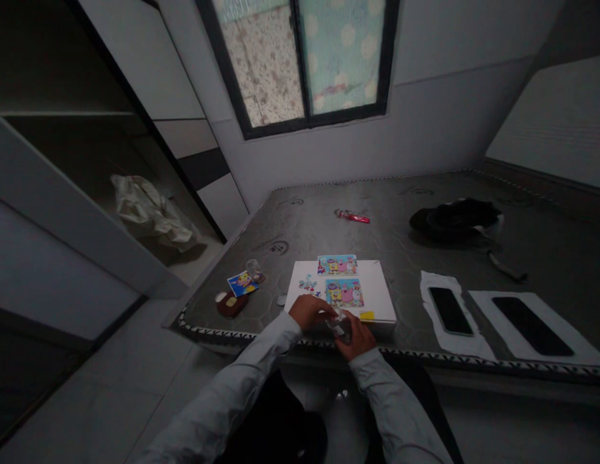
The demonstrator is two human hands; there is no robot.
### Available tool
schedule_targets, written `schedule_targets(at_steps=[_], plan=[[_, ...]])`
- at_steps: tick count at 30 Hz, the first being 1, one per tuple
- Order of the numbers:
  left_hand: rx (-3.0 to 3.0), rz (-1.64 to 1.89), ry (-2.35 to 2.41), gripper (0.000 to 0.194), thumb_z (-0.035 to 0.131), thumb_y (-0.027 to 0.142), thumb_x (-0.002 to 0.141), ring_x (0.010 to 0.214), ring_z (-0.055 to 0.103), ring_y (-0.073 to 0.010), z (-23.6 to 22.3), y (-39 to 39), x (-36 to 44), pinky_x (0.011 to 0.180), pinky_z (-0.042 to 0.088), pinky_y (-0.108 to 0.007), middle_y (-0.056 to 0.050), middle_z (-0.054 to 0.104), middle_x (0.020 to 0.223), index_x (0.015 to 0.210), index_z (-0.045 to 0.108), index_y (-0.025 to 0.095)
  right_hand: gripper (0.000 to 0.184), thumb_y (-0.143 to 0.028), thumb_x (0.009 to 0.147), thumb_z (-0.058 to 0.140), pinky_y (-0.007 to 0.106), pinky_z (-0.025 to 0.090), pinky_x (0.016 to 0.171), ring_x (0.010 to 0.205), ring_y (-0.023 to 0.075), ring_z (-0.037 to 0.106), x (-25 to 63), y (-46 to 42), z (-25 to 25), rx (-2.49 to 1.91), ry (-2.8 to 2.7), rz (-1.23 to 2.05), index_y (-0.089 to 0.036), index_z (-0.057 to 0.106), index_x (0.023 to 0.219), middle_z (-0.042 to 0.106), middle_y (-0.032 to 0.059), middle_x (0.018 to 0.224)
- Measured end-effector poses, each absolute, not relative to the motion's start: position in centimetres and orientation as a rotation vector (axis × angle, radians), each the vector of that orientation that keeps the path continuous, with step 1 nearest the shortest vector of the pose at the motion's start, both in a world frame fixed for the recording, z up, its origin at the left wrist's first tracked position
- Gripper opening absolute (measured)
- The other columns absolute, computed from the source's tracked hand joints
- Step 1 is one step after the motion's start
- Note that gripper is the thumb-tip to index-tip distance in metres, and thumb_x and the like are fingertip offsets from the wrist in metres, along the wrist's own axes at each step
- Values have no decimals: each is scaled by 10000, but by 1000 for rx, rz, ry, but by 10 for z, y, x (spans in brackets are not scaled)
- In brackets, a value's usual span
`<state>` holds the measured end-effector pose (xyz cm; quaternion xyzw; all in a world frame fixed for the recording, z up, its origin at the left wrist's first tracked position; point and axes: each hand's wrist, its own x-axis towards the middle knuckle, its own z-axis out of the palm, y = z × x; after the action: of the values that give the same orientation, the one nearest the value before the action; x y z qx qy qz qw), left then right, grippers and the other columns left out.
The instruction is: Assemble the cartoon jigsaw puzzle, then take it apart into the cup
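Just in front of a white box (377, 283), my right hand (360, 338) is closed round a small clear plastic container (340, 328). My left hand (310, 312) reaches to the container's top with its fingers pinched together. What those fingers hold, if anything, is too small to make out. On the box lie a cartoon card (345, 293), a second cartoon card (338, 264) behind it, and small cut-out stickers (308, 283). A yellow piece (367, 316) sits at the box's front edge.
Left of the box are a blue cartoon card (242, 283), another clear container (256, 270) and a brown object (231, 305). A red-handled item (354, 218) lies further back. To the right are a phone (450, 312), a dark slab (532, 326) and a black cap-like item (454, 219).
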<state>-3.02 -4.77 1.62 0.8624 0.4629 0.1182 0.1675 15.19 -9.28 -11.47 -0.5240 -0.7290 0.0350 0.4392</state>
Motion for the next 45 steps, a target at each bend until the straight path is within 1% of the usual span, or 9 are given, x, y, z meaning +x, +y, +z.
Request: schedule_targets(at_steps=[5,12,19,24,28,31,35,41,45], plan=[[2503,325,1275,221,620,329,878,977,697,-202,9,-51,-35,766,462,-241,3,756,1042,1061,743,328,538,-323,775,574,326,521,790,884,226,651,153,-93,-111,-1308,-1808,100,-199,508,1294,663,76,1095],[2427,527,1233,215,645,414,855,854,703,-152,8,-57,-38,774,483,-219,-7,764,976,985,755,283,577,-280,737,581,327,518,797,903,226,645,151,-93,-111,-1269,-1839,105,-214,485,1302,655,74,1128],[2246,926,1483,273,484,339,959,968,674,-148,-8,-40,-46,878,502,-251,-27,734,1041,1092,708,255,569,-289,750,600,321,513,799,894,221,643,152,-93,-112,-1308,-1808,127,-210,488,1302,654,74,1120],[2252,525,1829,296,550,360,914,961,658,-184,-21,-20,-49,813,524,-287,-49,629,1165,1177,674,304,564,-289,767,602,311,505,820,916,219,640,155,-91,-113,-1296,-1819,150,-188,490,1310,655,82,1114],[2238,306,1906,202,599,387,874,936,646,-182,-23,-16,-44,764,506,-287,-17,579,1187,1033,711,330,583,-269,736,610,297,508,794,914,217,645,155,-92,-113,-1304,-1827,145,-192,500,1303,658,83,1119],[2217,309,1905,151,609,379,867,941,635,-174,-23,-17,-44,752,480,-271,-11,588,1157,949,706,297,578,-263,730,610,294,509,788,917,217,647,155,-93,-112,-1317,-1811,148,-193,505,1295,657,83,1122],[2158,361,1915,206,666,402,820,957,623,-178,-27,-18,-53,788,459,-268,-19,625,1047,984,690,280,580,-264,729,604,296,510,796,933,218,646,155,-92,-112,-1320,-1807,178,-190,501,1294,654,84,1131],[2108,360,1874,225,751,381,728,932,626,-169,-26,-20,-62,773,434,-248,-11,661,1026,900,698,247,560,-279,744,602,300,512,784,891,215,648,156,-92,-111,-1317,-1810,176,-190,508,1290,664,79,1079],[2058,433,1891,172,724,340,756,850,641,-149,-25,-20,-63,714,414,-232,25,710,906,891,667,250,564,-287,747,607,302,512,785,889,216,649,155,-92,-112,-1315,-1812,185,-195,506,1294,666,76,1083]])
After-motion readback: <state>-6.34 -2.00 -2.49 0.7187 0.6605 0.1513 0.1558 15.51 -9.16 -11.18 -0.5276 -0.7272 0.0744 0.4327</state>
